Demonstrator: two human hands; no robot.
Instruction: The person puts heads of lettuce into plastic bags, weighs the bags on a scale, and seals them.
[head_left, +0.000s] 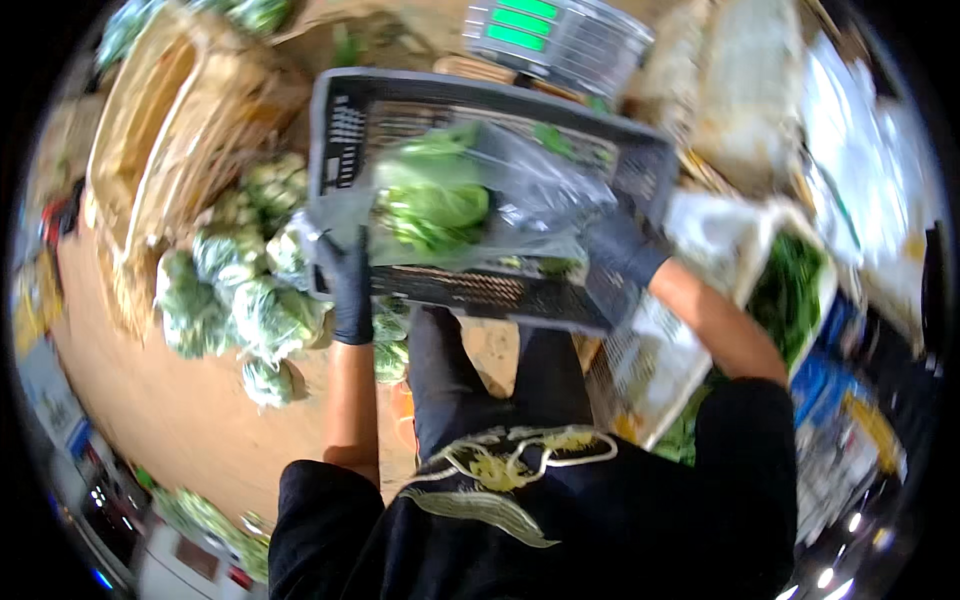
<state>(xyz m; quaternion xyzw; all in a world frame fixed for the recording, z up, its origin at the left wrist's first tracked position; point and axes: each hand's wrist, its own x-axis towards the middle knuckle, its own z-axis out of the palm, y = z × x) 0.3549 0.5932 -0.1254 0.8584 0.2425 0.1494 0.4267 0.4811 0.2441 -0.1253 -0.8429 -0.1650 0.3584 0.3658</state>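
A clear plastic bag (540, 187) holding leafy greens (435, 202) stretches between my two hands over a dark plastic crate (495, 300). My right hand (622, 244), in a black glove, grips the bag's gathered end near the crate's right side. At the crate's left rim, my left hand (346, 281), also gloved, holds the other end of the film with thumb and forefinger spread; its fingertips are blurred. Loose green leaves (555, 139) lie inside the crate, partly hidden by the bag.
Wrapped cabbage heads (270, 315) are piled on the floor at left, beside a large woven basket (187, 135). A digital scale (559, 41) stands beyond the crate. To the right is a white foam box (821, 292) with dark greens (787, 296), near plastic sheeting (847, 150).
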